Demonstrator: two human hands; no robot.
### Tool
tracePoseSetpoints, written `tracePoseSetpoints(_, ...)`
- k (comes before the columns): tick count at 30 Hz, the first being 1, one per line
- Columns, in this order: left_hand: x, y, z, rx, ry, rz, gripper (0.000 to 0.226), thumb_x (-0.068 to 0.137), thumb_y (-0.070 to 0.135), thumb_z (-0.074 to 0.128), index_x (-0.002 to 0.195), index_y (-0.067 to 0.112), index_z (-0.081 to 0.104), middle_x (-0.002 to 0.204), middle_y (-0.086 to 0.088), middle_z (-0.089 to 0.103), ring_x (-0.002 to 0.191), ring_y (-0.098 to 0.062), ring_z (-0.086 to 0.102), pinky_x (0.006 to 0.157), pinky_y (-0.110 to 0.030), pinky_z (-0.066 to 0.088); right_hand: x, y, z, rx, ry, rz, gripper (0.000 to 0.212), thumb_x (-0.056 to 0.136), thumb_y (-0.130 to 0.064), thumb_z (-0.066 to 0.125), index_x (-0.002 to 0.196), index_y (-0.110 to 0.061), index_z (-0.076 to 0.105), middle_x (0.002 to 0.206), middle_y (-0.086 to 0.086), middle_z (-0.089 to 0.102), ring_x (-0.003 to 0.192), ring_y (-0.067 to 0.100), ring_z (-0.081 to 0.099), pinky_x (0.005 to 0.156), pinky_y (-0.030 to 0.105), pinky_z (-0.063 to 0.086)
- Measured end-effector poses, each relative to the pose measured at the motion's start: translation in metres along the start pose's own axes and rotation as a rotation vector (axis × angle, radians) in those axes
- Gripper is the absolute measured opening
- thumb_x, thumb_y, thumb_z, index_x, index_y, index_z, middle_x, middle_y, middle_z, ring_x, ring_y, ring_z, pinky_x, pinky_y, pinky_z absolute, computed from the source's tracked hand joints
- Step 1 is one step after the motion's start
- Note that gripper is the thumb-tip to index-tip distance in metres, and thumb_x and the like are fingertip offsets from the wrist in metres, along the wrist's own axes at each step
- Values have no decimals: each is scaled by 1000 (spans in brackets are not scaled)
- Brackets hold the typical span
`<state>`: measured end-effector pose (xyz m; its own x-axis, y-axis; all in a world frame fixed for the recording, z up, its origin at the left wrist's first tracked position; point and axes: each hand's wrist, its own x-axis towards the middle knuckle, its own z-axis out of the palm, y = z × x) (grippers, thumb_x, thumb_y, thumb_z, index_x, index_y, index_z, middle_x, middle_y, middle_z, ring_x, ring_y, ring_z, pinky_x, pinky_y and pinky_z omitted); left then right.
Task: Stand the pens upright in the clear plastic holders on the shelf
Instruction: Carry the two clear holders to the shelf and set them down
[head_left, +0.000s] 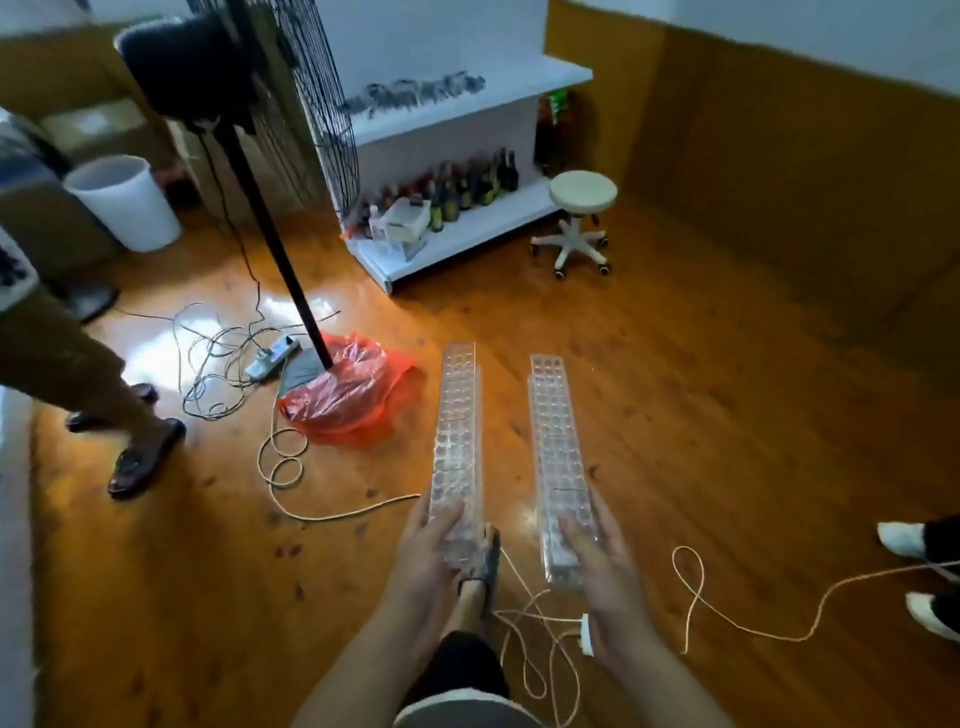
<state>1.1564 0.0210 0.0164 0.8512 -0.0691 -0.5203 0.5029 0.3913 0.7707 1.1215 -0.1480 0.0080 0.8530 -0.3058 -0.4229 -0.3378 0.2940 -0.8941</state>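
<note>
The left hand (431, 540) grips the left holder (457, 431) and the right hand (597, 561) the right holder (558, 452) by their near ends, long axes pointing far. The shelf (545, 78), likely pens (415, 93) on top, stands far ahead.

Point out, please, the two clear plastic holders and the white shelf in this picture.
left holder (457, 431): head view, middle of its dimpled top face.
right holder (558, 447): head view, middle of its dimpled top face.
white shelf (540, 75): head view, bare right end of its upper board.
</note>
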Motion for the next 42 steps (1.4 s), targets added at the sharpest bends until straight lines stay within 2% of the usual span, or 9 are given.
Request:
tracePoseSetpoints(5, 138, 63, 21, 23, -39, -10, 51, 90, 25, 62, 139, 20, 47, 118, -7, 69, 101, -31, 68, 88, -46, 55, 133, -51, 60, -8, -8, -5, 70, 68, -49, 70, 134, -43, 47, 143, -2, 52, 127, 26, 52, 105, 58, 42)
tracePoseSetpoints(9, 223, 129, 42, 47, -95, -5, 42, 94, 24, 58, 135, 23, 51, 109, -4, 72, 86, -24, 72, 67, -34, 57, 218, -94, 105, -7, -5, -12, 55, 87, -36, 68, 137, -44, 48, 139, -6, 56, 119, 21, 60, 100, 56, 48)
tracePoseSetpoints(14, 300, 191, 76, 59, -124, 4, 38, 97, 24, 55, 135, 22, 52, 116, -9, 70, 107, -34, 66, 99, -58, 46, 294, -141, 145, -7, 23, -46, 37, 86, -37, 70, 108, -64, 56, 119, -18, 67, 105, 9, 68, 85, 35, 58)
tracePoseSetpoints(20, 389, 243, 115, 81, -124, 25, 41, 94, 25, 58, 134, 24, 52, 116, -5, 71, 106, -29, 67, 98, -55, 48, 395, -186, 174, -13, 38, -60, 44, 88, -37, 67, 124, -53, 50, 128, -9, 63, 113, 16, 63, 97, 48, 52)
tracePoseSetpoints(25, 498, 271, 154, 110, -101, 38, 30, 95, 26, 58, 122, 38, 55, 112, 2, 72, 103, -23, 69, 96, -51, 50, 509, -214, 187, -3, 42, -50, 37, 88, -35, 67, 114, -58, 52, 119, -13, 66, 103, 12, 67, 75, 30, 59)
tracePoseSetpoints(28, 576, 290, 184, 146, -101, 26, 46, 90, 33, 63, 134, 28, 51, 118, 0, 70, 106, -24, 67, 99, -52, 47, 594, -239, 189, 21, 55, -22, 41, 89, -32, 66, 120, -54, 50, 114, -14, 68, 97, 11, 69, 62, 21, 56)
tracePoseSetpoints(32, 676, 330, 238, 147, -90, 7, 64, 77, 40, 68, 137, 24, 49, 119, -3, 69, 108, -25, 66, 100, -53, 47, 716, -287, 191, 33, 34, -15, 43, 89, -31, 68, 118, -57, 50, 115, -13, 67, 101, 17, 68, 75, 36, 58)
tracePoseSetpoints(37, 776, 393, 293, 171, -95, 48, 39, 89, 38, 62, 127, 32, 56, 111, 2, 72, 101, -20, 70, 95, -47, 51, 832, -355, 208, -49, -10, -30, 44, 89, -39, 66, 124, -57, 47, 126, -15, 60, 112, 15, 62, 89, 40, 55)
tracePoseSetpoints(42, 867, 445, 327, 191, -109, 46, 40, 91, 41, 60, 130, 37, 55, 118, 4, 70, 107, -19, 67, 94, -45, 51, 929, -404, 239, -31, -23, 4, 46, 85, -38, 71, 122, -55, 50, 98, -29, 69, 88, 0, 70, 61, 19, 55)
